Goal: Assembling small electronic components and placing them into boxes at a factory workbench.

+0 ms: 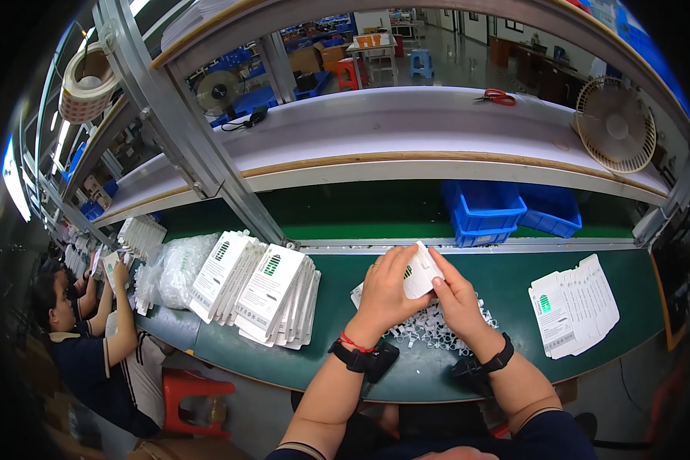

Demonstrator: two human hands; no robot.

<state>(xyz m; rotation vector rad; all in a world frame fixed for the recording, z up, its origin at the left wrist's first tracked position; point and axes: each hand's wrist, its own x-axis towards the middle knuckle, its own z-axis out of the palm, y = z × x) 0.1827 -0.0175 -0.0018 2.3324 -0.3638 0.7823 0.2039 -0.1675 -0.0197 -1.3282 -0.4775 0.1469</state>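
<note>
Between my two hands, over the middle of the green bench, is a white carton [425, 270] with green print. My left hand [386, 290] wraps its fingers and thumb about the carton's left side. On the opposite side, my right hand [460, 297] grips it with the thumb on the near face and the fingers behind. Under my hands lies a loose heap of small white plastic pieces [422, 331]. A fanned stack of flat white cartons [575, 310] rests to the right. Leftward stand two leaning rows of similar white cartons [270, 290].
Blue bins [483, 211] stand at the bench's back, below a white shelf [376, 123] holding red-handled scissors [497, 96] and a round fan [615, 123]. A clear plastic bag [182, 268] lies left. Farther left, a co-worker [92, 345] holds a carton. A metal post [199, 146] rises from the bench.
</note>
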